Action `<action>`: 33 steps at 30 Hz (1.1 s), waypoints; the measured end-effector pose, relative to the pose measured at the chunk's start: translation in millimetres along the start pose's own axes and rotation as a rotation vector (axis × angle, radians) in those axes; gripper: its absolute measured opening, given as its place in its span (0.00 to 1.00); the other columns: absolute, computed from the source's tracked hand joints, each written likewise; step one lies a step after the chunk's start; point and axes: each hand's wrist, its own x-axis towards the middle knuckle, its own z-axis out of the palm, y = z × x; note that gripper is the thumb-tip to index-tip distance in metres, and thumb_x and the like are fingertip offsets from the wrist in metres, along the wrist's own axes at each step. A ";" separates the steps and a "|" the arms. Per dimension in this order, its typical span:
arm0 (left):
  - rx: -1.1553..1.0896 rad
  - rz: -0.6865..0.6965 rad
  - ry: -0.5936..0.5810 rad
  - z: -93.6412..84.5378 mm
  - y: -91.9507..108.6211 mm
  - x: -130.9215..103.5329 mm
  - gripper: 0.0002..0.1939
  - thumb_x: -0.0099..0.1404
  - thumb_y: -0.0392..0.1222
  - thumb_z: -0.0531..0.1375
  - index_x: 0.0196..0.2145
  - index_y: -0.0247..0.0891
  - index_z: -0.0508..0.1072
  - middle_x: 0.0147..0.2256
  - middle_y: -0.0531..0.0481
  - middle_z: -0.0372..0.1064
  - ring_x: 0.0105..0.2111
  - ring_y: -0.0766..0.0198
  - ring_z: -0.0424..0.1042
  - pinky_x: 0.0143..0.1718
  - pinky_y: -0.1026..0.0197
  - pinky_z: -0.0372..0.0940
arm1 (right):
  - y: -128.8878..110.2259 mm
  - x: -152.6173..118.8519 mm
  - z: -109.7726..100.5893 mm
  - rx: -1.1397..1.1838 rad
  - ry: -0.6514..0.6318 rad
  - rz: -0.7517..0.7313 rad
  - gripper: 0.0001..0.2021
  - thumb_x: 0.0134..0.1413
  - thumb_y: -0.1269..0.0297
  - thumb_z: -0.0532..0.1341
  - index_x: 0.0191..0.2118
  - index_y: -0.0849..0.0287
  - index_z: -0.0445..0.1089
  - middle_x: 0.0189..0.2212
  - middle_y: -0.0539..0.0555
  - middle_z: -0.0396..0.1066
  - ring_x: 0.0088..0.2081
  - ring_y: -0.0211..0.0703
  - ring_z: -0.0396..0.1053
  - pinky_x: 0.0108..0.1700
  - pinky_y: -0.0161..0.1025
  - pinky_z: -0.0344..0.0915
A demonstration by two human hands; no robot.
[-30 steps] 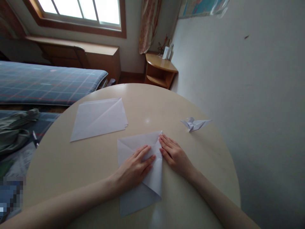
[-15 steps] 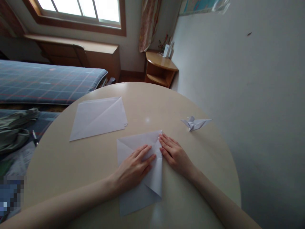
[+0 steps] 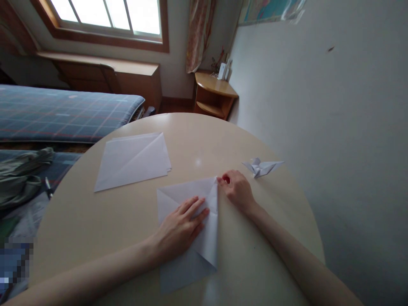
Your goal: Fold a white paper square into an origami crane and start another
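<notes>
A white sheet of paper (image 3: 186,272) lies on the round cream table, its right side folded over in a flap. My left hand (image 3: 183,221) rests flat on this sheet with the fingers stretched out, holding nothing. At the top right corner of the paper is my right hand (image 3: 236,189), its fingers curled in and a fingertip touching the folded edge. Nothing shows inside those curled fingers. Just beyond the right hand stands a folded white paper crane (image 3: 259,167).
A stack of white paper sheets (image 3: 135,159), the top one creased diagonally, lies at the table's (image 3: 270,263) back left. Left of the table is a bed with a plaid mattress (image 3: 70,112); a wall (image 3: 350,148) runs along the right. A corner shelf (image 3: 216,85) stands behind.
My right hand has curled its previously outstretched fingers and shifted slightly up and right along the corner. My left hand stays on the sheet. The whole view has tilted slightly.
</notes>
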 end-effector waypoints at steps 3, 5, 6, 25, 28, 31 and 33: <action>-0.011 0.002 0.004 1.3 -0.3 -0.5 0.17 0.68 0.39 0.49 0.53 0.37 0.66 0.57 0.41 0.57 0.58 0.52 0.55 0.54 0.47 0.61 | 5.1 8.2 3.7 -0.004 -0.084 0.032 0.12 0.55 0.60 0.55 0.22 0.56 0.62 0.21 0.53 0.65 0.28 0.45 0.64 0.35 0.42 0.60; -0.008 0.005 0.011 1.9 -0.4 -0.7 0.17 0.68 0.39 0.49 0.53 0.38 0.65 0.57 0.41 0.57 0.58 0.53 0.55 0.54 0.48 0.61 | 10.6 10.5 5.8 0.112 -0.104 0.093 0.10 0.54 0.60 0.56 0.24 0.57 0.62 0.22 0.51 0.64 0.27 0.42 0.62 0.32 0.39 0.59; -0.004 0.006 0.011 2.1 -0.4 -0.8 0.17 0.68 0.39 0.49 0.53 0.38 0.65 0.57 0.41 0.57 0.58 0.53 0.55 0.54 0.48 0.60 | 14.0 11.7 6.7 0.186 -0.118 0.113 0.09 0.54 0.60 0.56 0.26 0.57 0.63 0.22 0.50 0.63 0.26 0.41 0.61 0.31 0.38 0.59; 0.036 0.007 -0.033 1.5 0.9 -0.8 0.18 0.67 0.38 0.51 0.54 0.36 0.65 0.58 0.40 0.56 0.58 0.49 0.56 0.54 0.47 0.60 | 37.7 53.2 2.0 0.456 -0.498 -0.142 0.20 0.53 0.47 0.56 0.29 0.62 0.69 0.28 0.52 0.61 0.28 0.37 0.59 0.31 0.34 0.59; 0.037 0.005 -0.037 1.9 0.6 -1.0 0.18 0.67 0.38 0.51 0.54 0.35 0.65 0.58 0.39 0.56 0.58 0.49 0.55 0.54 0.47 0.61 | 41.6 56.0 4.7 0.457 -0.523 -0.155 0.19 0.52 0.48 0.56 0.28 0.62 0.70 0.28 0.51 0.61 0.28 0.37 0.59 0.31 0.34 0.59; 0.037 0.004 -0.041 1.8 0.3 -1.5 0.18 0.68 0.39 0.50 0.54 0.36 0.65 0.58 0.40 0.56 0.58 0.49 0.55 0.54 0.47 0.61 | 45.9 59.0 8.1 0.451 -0.544 -0.168 0.17 0.52 0.50 0.58 0.28 0.61 0.71 0.28 0.52 0.61 0.30 0.38 0.60 0.32 0.35 0.59; 0.035 -0.001 -0.037 1.7 0.3 -1.8 0.17 0.68 0.39 0.50 0.54 0.37 0.65 0.58 0.41 0.56 0.58 0.50 0.55 0.54 0.47 0.61 | 47.7 61.0 9.3 0.442 -0.556 -0.178 0.14 0.51 0.53 0.59 0.28 0.60 0.71 0.28 0.52 0.62 0.32 0.39 0.61 0.33 0.35 0.60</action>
